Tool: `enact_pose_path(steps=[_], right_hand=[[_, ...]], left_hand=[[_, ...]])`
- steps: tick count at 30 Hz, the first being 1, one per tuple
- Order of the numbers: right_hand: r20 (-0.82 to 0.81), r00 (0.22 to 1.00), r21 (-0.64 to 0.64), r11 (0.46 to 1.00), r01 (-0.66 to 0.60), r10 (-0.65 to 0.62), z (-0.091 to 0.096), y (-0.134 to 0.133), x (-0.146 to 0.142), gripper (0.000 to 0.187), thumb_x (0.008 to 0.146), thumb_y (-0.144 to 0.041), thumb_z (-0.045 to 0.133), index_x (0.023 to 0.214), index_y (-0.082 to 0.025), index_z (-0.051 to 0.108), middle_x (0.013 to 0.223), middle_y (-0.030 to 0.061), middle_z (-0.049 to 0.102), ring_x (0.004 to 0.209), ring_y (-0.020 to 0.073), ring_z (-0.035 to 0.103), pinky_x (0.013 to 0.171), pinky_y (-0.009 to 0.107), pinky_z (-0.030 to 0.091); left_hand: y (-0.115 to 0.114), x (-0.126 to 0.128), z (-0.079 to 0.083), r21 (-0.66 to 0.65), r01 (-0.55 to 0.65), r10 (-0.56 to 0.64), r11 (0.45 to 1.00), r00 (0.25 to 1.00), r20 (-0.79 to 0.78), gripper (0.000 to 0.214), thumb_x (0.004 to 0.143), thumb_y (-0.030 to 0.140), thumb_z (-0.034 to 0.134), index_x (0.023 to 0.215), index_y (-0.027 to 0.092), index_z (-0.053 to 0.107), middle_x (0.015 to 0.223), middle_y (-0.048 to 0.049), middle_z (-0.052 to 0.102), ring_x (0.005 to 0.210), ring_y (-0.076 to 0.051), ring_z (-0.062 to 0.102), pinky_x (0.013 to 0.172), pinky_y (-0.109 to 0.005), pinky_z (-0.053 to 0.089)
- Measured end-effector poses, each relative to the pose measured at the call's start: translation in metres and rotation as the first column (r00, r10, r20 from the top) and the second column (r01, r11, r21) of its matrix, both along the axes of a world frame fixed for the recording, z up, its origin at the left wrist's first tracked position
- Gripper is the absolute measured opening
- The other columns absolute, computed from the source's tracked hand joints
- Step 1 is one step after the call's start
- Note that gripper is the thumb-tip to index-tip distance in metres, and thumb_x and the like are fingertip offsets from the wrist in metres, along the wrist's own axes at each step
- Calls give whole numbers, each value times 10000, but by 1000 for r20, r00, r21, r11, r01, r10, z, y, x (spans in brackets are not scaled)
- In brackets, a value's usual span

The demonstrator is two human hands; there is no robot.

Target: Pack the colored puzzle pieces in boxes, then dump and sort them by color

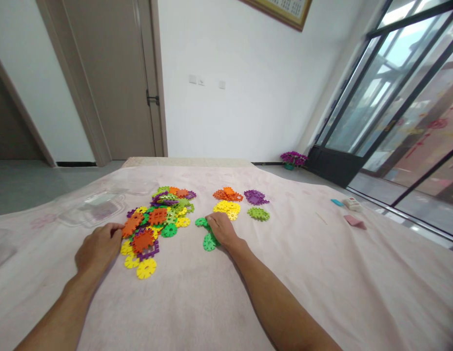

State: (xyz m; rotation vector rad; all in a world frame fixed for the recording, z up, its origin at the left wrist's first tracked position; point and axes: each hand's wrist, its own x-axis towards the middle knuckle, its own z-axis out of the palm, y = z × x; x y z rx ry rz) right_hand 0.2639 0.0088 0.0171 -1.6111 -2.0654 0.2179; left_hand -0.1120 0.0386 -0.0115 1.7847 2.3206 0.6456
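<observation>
My left hand (100, 248) is closed, its fingertips at an orange notched plastic piece (133, 225) on the left edge of a mixed pile. That pile holds flat interlocking pieces in orange, purple, yellow and green, such as an orange square (158, 216) and a yellow disc (146, 268). To the right of it, my right hand (222, 229) is closed over a green notched disc (202, 222), the fingertips partly hidden. Another green disc (209, 242) lies under its near side. Beyond this hand are small heaps of yellow discs (227, 208) and orange pieces (228, 194).
Farther right lie a purple heap (256, 197) and a light green heap (258, 214). A clear plastic bag (98, 204) rests at the left. A small white box (352, 204), a blue item (336, 202) and a pink item (355, 222) sit on the pink cloth (295, 253) at the right.
</observation>
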Motion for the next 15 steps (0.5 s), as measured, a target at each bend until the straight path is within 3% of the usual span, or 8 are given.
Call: enact_pose_path(steps=[3, 8, 15], right_hand=[[-46, 998, 22, 999, 39, -38, 3, -4, -4, 437, 1060, -289, 395, 826, -175, 746, 824, 42, 727, 802, 154, 603, 769, 247, 378], [-30, 944, 5, 945, 328, -328, 6, -4, 9, 394, 1059, -289, 405, 938, -201, 770, 972, 95, 752, 929, 205, 634, 818, 281, 398], [-1, 935, 58, 934, 354, -354, 4, -2, 14, 405, 1074, -301, 367, 998, -197, 750, 1000, 106, 741, 976, 219, 624, 863, 308, 401]], left_hand=[[0, 0, 1, -1, 0, 0, 1000, 1000, 5, 427, 928, 442, 411, 1166, 264, 717, 1258, -135, 672, 1074, -372, 628, 825, -474, 514], [-2, 2, 3, 15, -3, 3, 1000, 1000, 21, 407, 916, 422, 438, 1154, 256, 723, 1261, -138, 675, 1077, -368, 631, 835, -472, 515], [-2, 4, 3, 66, 48, -53, 997, 997, 63, 413, 949, 441, 417, 1186, 239, 688, 1239, -139, 686, 1108, -333, 634, 888, -450, 503]])
